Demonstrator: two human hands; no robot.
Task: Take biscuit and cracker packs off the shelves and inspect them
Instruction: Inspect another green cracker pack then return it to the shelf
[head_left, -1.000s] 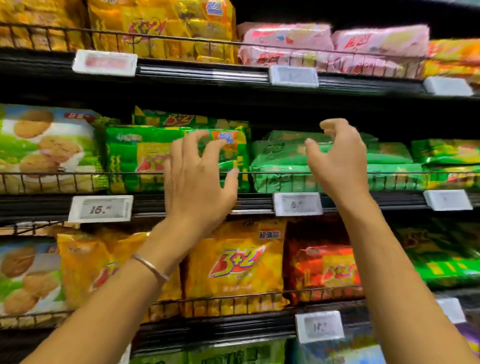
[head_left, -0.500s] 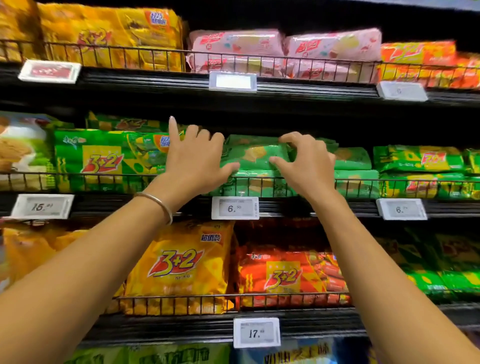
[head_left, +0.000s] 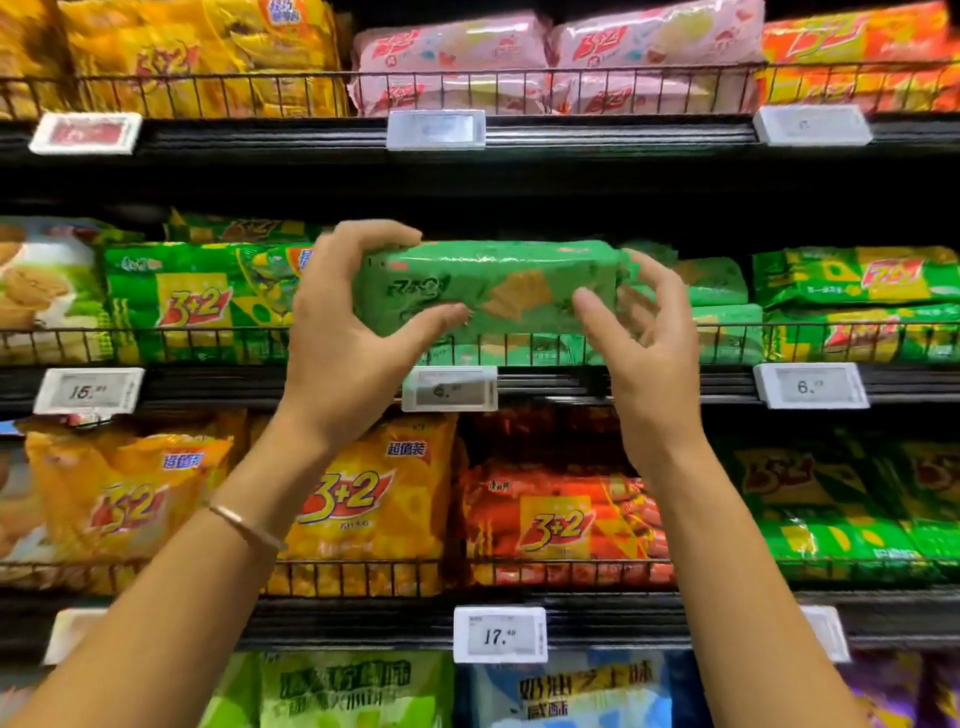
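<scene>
On the far left of the middle shelf sits a large green 3+2 multipack (head_left: 197, 301) behind the wire rail (head_left: 156, 343). The left hand (head_left: 343, 332), a bracelet (head_left: 244, 525) on its wrist, pinches the left end of a green cracker pack (head_left: 488, 286) between thumb and fingers. The pack is held level, raised in front of the middle shelf above the 6-something price tag (head_left: 450, 388). The right hand (head_left: 644, 353) cups its right end, fingers curled behind it.

Both hands now grip green pack (head_left: 488, 288); lifted above shelf rail (head_left: 519, 340)
</scene>
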